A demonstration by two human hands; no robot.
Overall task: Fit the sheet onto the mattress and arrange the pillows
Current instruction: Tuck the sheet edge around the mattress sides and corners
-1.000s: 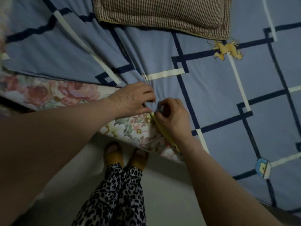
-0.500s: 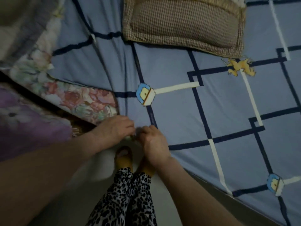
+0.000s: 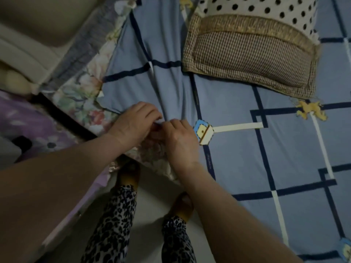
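A blue sheet (image 3: 237, 149) with navy and white grid lines covers the bed. Its edge lies over a floral mattress (image 3: 83, 95) at the near left side. My left hand (image 3: 133, 126) and my right hand (image 3: 180, 141) sit close together at that edge, fingers curled and pinching the sheet's hem. A brown checked pillow (image 3: 252, 57) lies flat on the sheet at the top, with a white polka-dot pillow (image 3: 256, 8) behind it.
A purple floral cloth (image 3: 34, 130) lies at the left beside the bed. A pale headboard or wall (image 3: 38, 25) is at the top left. My feet in yellow slippers (image 3: 129, 173) stand on the light floor below the mattress edge.
Both hands have shifted along the sheet's edge toward the pillow end of the bed. The view has swung that way, bringing the polka-dot pillow and the headboard corner into sight.
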